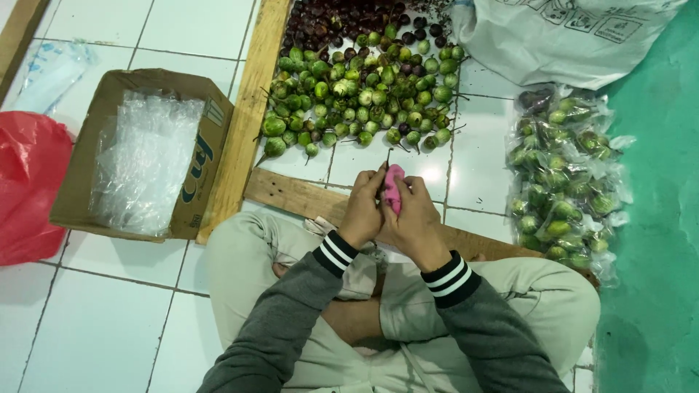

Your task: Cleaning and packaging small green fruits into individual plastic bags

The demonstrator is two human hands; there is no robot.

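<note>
A: What do the hands hold?

B: The left hand [362, 209] and the right hand [413, 218] meet at the centre, above the wooden plank [291, 195] that lies across the tiled floor [109, 320]. Both are closed around a small pink object [393, 188], the fingers pinching it from either side. Its nature cannot be told.

A: What lies ahead of the hands?

B: A heap of small green round fruits [364, 98], stems attached, spread on the tiles inside the wooden frame; dark purple fruits [342, 18] lie at its far edge.

A: And to the sides?

B: To the left, just beside the frame, an open cardboard box [80, 182] holds clear plastic bags [145, 160]; a red plastic bag [29, 189] lies further left. To the right, filled clear packets of green fruit [564, 182] are piled near a green surface, with a white sack [561, 36] beyond them.
</note>
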